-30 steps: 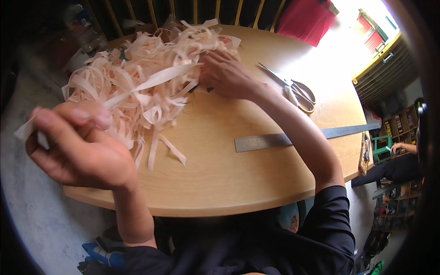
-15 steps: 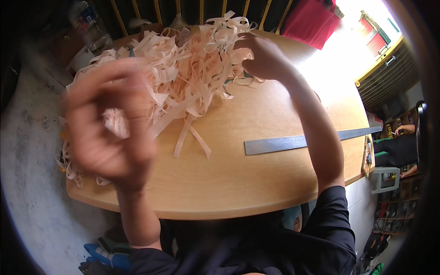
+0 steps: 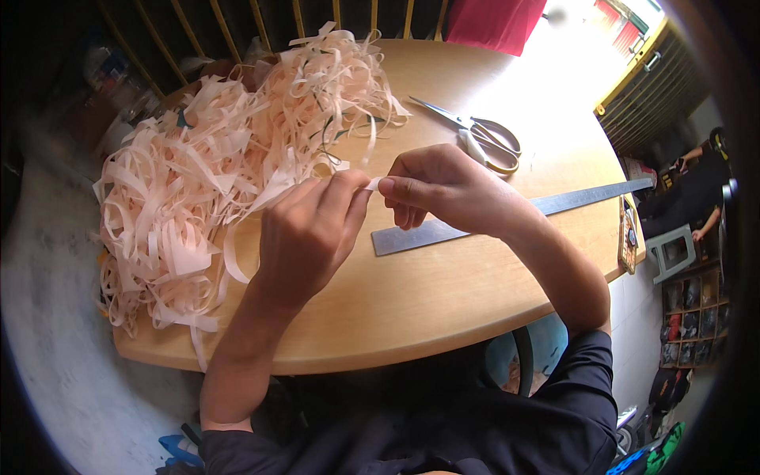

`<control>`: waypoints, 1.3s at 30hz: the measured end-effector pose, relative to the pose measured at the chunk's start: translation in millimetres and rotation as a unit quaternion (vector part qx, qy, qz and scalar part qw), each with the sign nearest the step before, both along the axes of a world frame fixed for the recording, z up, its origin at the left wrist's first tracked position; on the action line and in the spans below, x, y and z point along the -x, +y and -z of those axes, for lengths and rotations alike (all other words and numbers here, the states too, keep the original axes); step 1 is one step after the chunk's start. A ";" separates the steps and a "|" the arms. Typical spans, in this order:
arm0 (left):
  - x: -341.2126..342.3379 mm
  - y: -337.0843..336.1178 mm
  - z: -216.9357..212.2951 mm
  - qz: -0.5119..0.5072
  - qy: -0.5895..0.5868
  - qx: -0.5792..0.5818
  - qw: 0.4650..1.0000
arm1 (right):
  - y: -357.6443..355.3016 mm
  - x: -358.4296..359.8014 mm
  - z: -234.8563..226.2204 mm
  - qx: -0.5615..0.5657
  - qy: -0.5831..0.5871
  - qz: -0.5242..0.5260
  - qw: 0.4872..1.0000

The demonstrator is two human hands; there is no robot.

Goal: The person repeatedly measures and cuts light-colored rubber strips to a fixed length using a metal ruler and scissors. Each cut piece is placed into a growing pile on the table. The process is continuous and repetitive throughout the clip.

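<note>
Between my two hands a short bit of pale pink ribbon shows, pinched from both sides. My left hand is closed on its left end, beside a big tangled heap of the same pale pink strips. My right hand grips the other end between thumb and forefinger, its remaining fingers curled. Under my right wrist lies a long metal ruler, partly covered by the forearm. Scissors with slightly parted grey handles rest beyond my right hand.
The wooden table has a curved front edge near my body. A pink bag hangs at the back by dark railings. At the right edge is a small framed object, with a grey stool beyond and another person further off.
My left hand has moved right and my right hand has come back toward me from the heap. They now meet on a ribbon, and the scissors have come into sight.
</note>
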State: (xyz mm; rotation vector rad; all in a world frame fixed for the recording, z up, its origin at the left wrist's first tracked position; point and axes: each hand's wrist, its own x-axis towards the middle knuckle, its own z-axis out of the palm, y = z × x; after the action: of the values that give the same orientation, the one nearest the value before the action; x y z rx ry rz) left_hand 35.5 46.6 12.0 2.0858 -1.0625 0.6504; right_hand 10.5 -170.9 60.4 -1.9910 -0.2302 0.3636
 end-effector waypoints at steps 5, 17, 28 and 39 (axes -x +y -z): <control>4.2 -11.2 4.3 0.185 0.553 0.237 0.777 | -26.8 1.1 0.7 0.064 0.051 -0.041 0.996; 5.6 16.3 -23.8 0.058 0.610 -0.006 0.790 | -64.1 20.9 12.4 0.194 0.093 -0.092 0.972; 2.8 28.2 -22.6 -0.035 0.324 -0.180 0.928 | -70.5 15.0 14.7 0.255 0.100 -0.049 0.961; 3.7 28.4 -21.7 -0.043 0.286 -0.215 0.933 | -50.5 50.9 -10.2 0.109 -0.450 0.109 0.880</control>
State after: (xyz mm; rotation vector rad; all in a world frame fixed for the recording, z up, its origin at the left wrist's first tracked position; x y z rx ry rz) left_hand 31.8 75.0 33.7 2.4796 -0.8191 -0.1884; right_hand -40.3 -221.5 70.5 -2.2542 -0.5554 -0.7464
